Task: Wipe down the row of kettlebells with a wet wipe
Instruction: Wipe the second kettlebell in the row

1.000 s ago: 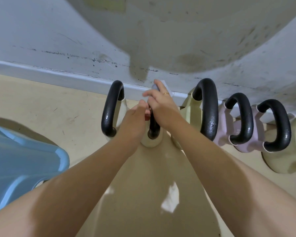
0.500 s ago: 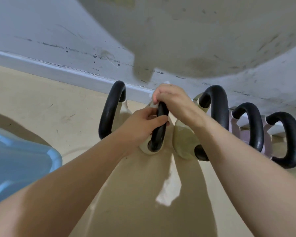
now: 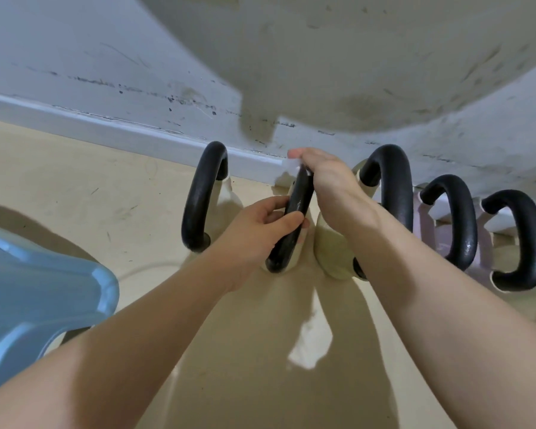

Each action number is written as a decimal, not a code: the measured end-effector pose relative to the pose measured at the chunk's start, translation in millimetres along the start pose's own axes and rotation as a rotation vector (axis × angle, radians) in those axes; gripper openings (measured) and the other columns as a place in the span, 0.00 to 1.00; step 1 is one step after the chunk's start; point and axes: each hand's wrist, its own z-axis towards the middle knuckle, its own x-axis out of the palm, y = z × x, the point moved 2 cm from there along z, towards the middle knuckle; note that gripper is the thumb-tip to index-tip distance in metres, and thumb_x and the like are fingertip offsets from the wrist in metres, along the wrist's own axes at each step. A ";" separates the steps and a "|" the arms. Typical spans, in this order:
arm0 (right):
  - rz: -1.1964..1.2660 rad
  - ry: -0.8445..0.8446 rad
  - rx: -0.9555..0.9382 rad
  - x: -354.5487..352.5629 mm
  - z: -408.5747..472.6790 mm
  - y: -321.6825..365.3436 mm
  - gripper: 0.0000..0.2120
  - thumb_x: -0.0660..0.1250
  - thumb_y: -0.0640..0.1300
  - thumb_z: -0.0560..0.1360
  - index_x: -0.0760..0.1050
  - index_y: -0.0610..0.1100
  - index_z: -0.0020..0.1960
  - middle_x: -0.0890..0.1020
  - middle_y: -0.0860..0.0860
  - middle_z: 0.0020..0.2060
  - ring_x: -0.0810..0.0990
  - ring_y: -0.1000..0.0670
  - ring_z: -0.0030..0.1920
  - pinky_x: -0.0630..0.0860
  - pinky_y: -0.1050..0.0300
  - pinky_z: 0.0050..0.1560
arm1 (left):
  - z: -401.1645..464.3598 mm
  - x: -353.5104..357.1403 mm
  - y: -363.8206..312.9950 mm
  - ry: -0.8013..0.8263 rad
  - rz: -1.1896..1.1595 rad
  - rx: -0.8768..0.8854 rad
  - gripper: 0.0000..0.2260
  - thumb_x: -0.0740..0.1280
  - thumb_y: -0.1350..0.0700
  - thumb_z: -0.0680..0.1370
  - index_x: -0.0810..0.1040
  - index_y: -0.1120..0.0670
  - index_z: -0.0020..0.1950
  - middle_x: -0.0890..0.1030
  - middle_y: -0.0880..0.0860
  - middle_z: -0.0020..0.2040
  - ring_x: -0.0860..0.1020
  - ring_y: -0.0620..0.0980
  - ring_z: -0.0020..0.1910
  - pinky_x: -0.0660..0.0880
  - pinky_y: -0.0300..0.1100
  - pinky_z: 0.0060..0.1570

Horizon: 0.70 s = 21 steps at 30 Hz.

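Observation:
Several kettlebells with black handles stand in a row along the wall. My left hand point(image 3: 262, 226) grips the near part of the black handle point(image 3: 296, 209) of the second kettlebell from the left. At the top of that handle my right hand point(image 3: 328, 181) holds a white wet wipe point(image 3: 291, 165); only a corner of the wipe shows past the fingers. The leftmost kettlebell point(image 3: 203, 196) is untouched. A cream kettlebell point(image 3: 334, 258) sits partly behind my right forearm, with two pink-bodied ones point(image 3: 449, 218) to its right.
A light blue plastic stool point(image 3: 34, 292) stands at the left on the beige floor. The scuffed wall and white skirting board point(image 3: 106, 125) run right behind the row. A pale rounded surface point(image 3: 353, 57) overhangs from above.
My left hand moved from beside the right hand down onto the near part of the handle. My right hand with the wipe stayed at the handle's top, turning over it.

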 end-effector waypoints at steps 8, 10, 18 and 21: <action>0.294 -0.119 0.179 17.4 -11.2 -11.0 0.09 0.55 0.48 0.78 0.69 0.44 0.44 0.72 0.43 0.43 0.72 0.44 0.43 0.71 0.51 0.43 | 9.4 -2.8 -7.8 -0.019 0.035 0.002 0.08 0.64 0.57 0.78 0.80 0.45 0.49 0.85 0.49 0.43 0.82 0.46 0.40 0.77 0.43 0.54; 0.305 -0.041 0.148 18.4 -11.6 -18.6 0.06 0.55 0.49 0.77 0.67 0.46 0.47 0.71 0.45 0.42 0.71 0.44 0.42 0.71 0.51 0.41 | 10.8 -4.4 -7.8 -0.027 0.059 0.004 0.07 0.64 0.56 0.77 0.81 0.45 0.49 0.86 0.50 0.46 0.83 0.49 0.44 0.76 0.46 0.57; 0.381 -0.037 0.223 19.4 -10.2 -22.4 0.14 0.58 0.52 0.77 0.75 0.43 0.52 0.78 0.44 0.49 0.78 0.44 0.51 0.75 0.46 0.58 | 15.8 -7.3 -10.7 -0.077 0.092 0.016 0.07 0.65 0.54 0.77 0.81 0.44 0.49 0.86 0.51 0.46 0.84 0.51 0.46 0.77 0.49 0.57; 0.468 -0.015 0.275 15.5 -20.1 -27.6 0.23 0.56 0.56 0.78 0.72 0.40 0.61 0.80 0.42 0.55 0.80 0.45 0.55 0.76 0.50 0.55 | 15.8 -9.3 -11.3 -0.081 0.098 0.001 0.10 0.65 0.53 0.77 0.80 0.46 0.56 0.86 0.51 0.47 0.83 0.50 0.47 0.77 0.49 0.57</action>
